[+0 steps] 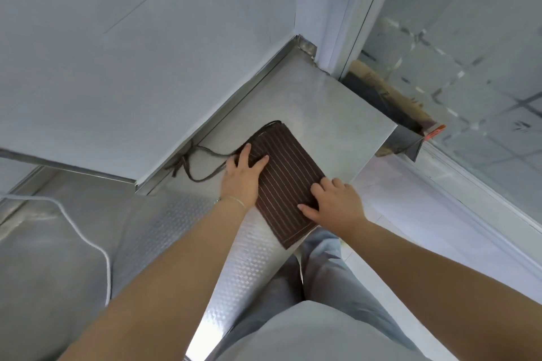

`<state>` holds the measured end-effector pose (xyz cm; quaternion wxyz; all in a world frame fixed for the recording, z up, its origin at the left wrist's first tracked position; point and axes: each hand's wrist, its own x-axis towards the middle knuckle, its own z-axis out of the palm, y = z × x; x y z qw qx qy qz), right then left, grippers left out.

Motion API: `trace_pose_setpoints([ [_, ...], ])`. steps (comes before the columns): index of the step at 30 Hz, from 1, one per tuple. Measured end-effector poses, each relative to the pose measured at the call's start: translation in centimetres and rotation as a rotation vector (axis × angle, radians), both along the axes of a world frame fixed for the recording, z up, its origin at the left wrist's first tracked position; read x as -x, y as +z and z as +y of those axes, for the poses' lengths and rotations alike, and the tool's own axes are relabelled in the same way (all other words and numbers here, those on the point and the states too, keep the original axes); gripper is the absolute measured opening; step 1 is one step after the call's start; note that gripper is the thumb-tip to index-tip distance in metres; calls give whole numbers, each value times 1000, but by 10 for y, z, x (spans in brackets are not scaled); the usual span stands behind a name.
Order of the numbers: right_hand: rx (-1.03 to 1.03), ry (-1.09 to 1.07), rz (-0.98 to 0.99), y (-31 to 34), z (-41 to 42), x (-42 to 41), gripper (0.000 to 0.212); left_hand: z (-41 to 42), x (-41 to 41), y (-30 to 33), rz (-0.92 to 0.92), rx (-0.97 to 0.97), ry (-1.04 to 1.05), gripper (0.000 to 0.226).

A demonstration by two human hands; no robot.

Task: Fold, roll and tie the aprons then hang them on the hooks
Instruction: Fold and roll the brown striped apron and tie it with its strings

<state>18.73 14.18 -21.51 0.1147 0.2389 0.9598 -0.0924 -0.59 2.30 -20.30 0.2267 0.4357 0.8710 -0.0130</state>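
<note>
Folded apron (pixel 289 176), beneath left hand (pixel 243 174), right hand (pixel 334 199)

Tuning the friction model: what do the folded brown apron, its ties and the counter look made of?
Brown pinstriped folded apron: woven cloth, matte, thin pale stripes, stitched hem. Dark tie cords: limp fabric cord, probably the same cloth. Silvery metal counter: likely stainless steel, brushed sheen, with an embossed patterned strip nearer the person.

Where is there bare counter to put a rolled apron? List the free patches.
Free: the steel counter beyond the folded apron, up to the wall corner and the right edge. Crowded: left of the apron, where its ties trail along the wall, and the near end under the left hand and right hand.
</note>
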Motion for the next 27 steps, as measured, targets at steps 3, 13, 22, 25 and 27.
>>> trace_pose_setpoints([
  [3,102,-23,-42,1,-16,0,44,20,14,1,60,-29,-164,60],
  [13,88,470,317,-27,-19,-3,59,-16,-55,-9,-34,-484,-246,54],
  [22,24,479,203,-38,-25,-13,64,-91,-70,-46,22,-261,-464,73],
  [25,-51,444,355,-33,-47,-17,44,-87,-71,-41,-9,-258,-370,67],
  [27,-62,406,393,-26,-58,-14,42,-83,-77,-40,6,-259,-322,64],
])
